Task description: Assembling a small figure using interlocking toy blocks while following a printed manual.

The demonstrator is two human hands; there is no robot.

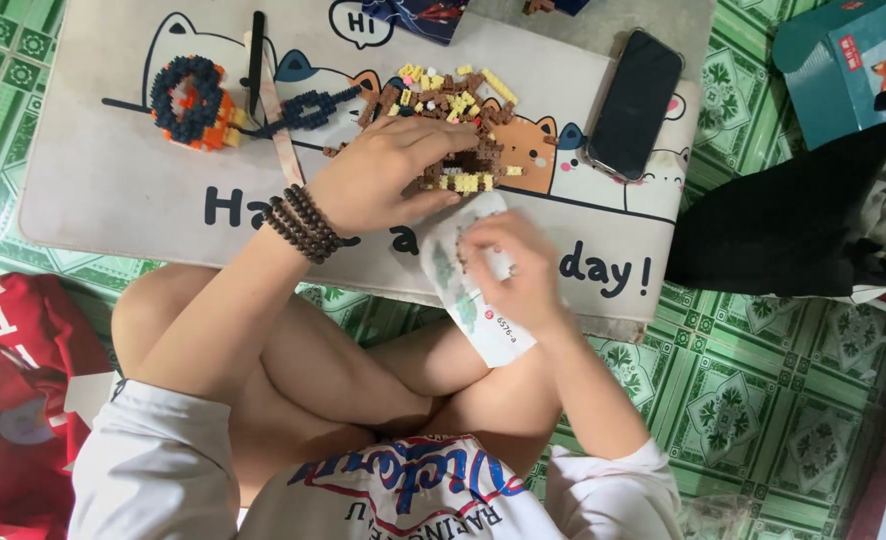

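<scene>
Bare mat (113,190) is left open at the near left. The far side is crowded by the brick pile (453,100), the round model (191,103) and the phone (634,103).

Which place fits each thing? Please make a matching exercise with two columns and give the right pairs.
Things:
1. phone
2. blue ring
3. brick pile
4. plastic bag

Places:
A. under the right hand
B. mat's right end, screen dark
C. mat's left part, on orange bricks
D. mat's middle, at the left hand

Pairs: 1-B, 2-C, 3-D, 4-A
</scene>
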